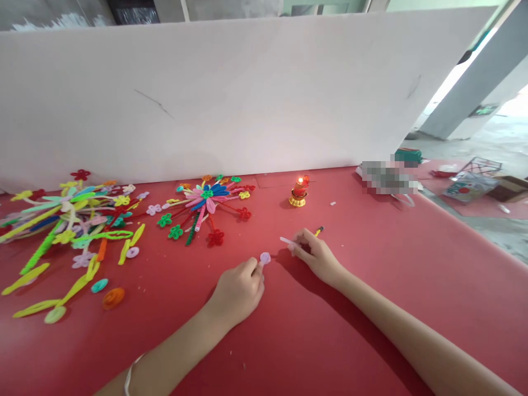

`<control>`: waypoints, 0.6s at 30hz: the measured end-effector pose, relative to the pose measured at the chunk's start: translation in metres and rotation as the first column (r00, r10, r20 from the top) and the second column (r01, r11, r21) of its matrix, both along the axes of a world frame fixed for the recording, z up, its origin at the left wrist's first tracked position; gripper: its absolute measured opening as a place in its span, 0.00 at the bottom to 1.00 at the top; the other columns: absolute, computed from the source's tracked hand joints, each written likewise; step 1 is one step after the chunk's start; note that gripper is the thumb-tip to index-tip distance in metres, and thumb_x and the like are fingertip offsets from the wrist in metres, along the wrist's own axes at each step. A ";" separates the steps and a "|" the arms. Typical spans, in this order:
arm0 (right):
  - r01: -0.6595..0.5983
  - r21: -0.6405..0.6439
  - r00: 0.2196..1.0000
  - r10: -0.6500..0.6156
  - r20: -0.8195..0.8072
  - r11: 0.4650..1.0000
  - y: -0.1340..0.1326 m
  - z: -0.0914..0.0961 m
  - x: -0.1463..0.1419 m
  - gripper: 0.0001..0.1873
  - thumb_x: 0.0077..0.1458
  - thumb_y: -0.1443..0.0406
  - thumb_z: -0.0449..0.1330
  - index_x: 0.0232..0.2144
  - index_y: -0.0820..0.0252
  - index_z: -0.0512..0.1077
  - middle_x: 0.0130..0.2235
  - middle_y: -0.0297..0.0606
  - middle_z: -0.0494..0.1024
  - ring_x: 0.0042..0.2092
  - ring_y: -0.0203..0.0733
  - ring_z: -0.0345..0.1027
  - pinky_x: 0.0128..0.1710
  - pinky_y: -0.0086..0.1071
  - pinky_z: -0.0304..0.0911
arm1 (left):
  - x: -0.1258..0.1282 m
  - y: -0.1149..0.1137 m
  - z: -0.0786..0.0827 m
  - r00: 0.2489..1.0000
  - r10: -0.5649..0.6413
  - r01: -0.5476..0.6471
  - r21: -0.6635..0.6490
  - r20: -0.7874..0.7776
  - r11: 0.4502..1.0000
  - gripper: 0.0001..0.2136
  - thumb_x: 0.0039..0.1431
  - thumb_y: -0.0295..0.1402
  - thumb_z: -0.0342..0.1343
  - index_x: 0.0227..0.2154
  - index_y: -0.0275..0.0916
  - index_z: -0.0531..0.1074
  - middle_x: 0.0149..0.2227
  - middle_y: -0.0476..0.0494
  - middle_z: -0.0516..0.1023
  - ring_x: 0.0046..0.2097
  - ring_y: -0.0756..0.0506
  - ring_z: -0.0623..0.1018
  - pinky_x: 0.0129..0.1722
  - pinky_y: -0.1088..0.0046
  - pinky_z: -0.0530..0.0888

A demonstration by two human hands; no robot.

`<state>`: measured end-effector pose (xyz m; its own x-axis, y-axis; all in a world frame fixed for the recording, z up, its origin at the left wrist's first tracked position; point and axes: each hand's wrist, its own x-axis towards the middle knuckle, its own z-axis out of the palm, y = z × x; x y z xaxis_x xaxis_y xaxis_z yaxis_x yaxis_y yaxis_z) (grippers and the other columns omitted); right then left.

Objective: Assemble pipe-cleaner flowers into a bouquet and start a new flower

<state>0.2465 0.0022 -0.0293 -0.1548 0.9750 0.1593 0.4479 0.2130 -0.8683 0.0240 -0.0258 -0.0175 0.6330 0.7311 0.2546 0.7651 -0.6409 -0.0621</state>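
Right here over the red bench [371, 330], pinching a small lilac coil [265, 257] in the left hand [239, 289]: narrow grip, just thumb and fingertips. Wearing a pale band [130, 375] on that wrist, too. And across at 3 o'clock from the coil, holding a slim pale stick [285, 240] in the right hand [314, 256], fingertips drawn close around it, aiming the free end between 9 and 10 o'clock, near the coil but apart from it. Can't tell what material, not from here.

Reckoning everything from the lilac coil: at 1 o'clock, a lit red candle [300, 187], upright on a gold-coloured base [297, 201], near the right hand, not touching. At 2 o'clock, just past the right hand and partly hidden by it, a yellow piece with a dark end [318, 231]; farther out, a tiny pale scrap [333, 203], then a blurred-out item [385, 177].

Swinging to 10 o'clock: a bright spray of fuzzy flowers [207, 196]. Over at 9 o'clock, a bigger, tangled heap [68, 220]. Edging toward 8 o'clock, an orange coil [113, 298], a turquoise coil [99, 285] just beside it, and a pale green coil [55, 314]. Up at 12 o'clock, a long white board [247, 99], upright behind the lot.
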 end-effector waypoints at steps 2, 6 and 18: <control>0.010 -0.009 0.999 -0.010 -0.033 1.000 0.000 0.000 0.000 0.12 0.57 0.54 0.51 0.30 0.56 0.60 0.26 0.31 0.69 0.28 0.36 0.61 0.29 0.29 0.56 | -0.003 0.002 -0.002 0.998 -0.013 0.013 -0.002 0.059 1.000 0.14 0.60 0.27 0.42 0.38 0.33 0.73 0.28 0.45 0.69 0.24 0.51 0.69 0.20 0.76 0.61; 0.002 -0.027 0.997 -0.004 -0.081 1.000 -0.001 0.004 0.000 0.15 0.59 0.53 0.48 0.28 0.56 0.61 0.25 0.31 0.67 0.27 0.35 0.59 0.29 0.29 0.56 | -0.006 0.006 -0.001 0.987 -0.015 0.025 -0.057 0.161 0.998 0.14 0.60 0.29 0.43 0.33 0.36 0.75 0.27 0.47 0.69 0.24 0.52 0.69 0.23 0.77 0.63; 0.046 -0.038 0.991 -0.050 -0.124 0.998 0.004 0.000 0.001 0.26 0.58 0.46 0.42 0.22 0.58 0.63 0.23 0.33 0.65 0.26 0.35 0.57 0.29 0.29 0.56 | -0.011 0.012 0.006 0.939 0.046 0.048 -0.265 0.340 0.963 0.15 0.60 0.30 0.44 0.30 0.37 0.76 0.25 0.48 0.67 0.23 0.54 0.66 0.24 0.78 0.61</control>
<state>0.2477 0.0061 -0.0291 -0.0886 0.9862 0.1399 0.3444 0.1621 -0.9247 0.0134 -0.0140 -0.0116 0.5432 0.8010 0.2514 0.7087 -0.5981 0.3742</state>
